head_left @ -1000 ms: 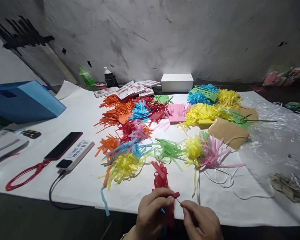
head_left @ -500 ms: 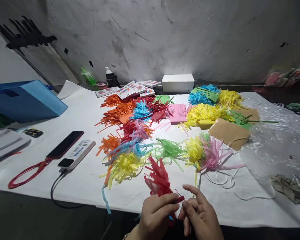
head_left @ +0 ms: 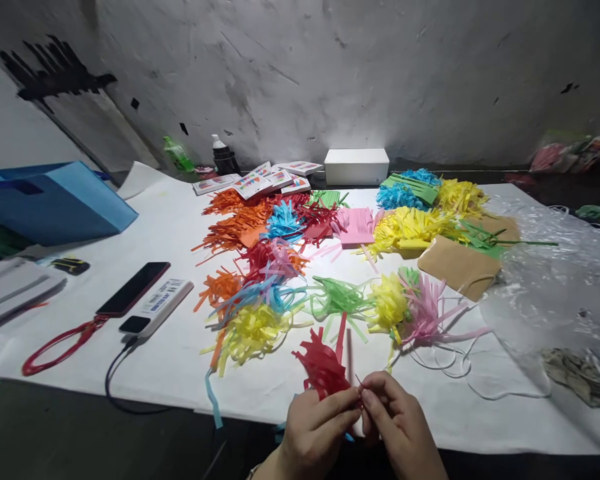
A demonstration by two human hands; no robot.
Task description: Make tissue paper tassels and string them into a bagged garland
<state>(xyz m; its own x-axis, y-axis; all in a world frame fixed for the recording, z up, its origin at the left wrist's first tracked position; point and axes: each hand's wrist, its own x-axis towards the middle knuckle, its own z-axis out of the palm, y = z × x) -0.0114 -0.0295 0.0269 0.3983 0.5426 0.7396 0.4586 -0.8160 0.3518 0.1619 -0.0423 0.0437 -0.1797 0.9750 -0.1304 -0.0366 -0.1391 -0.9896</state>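
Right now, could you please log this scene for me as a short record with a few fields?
Left hand: pinches the base of a red paper tassel
Right hand: fingertips meet the left hand's at the tassel base
Surface: white table
Behind the hands: loose fringed paper tassels in orange, blue, yellow, green, pink
Left side: dark phone, red cord, blue bag
Right side: clear plastic sheet, brown paper
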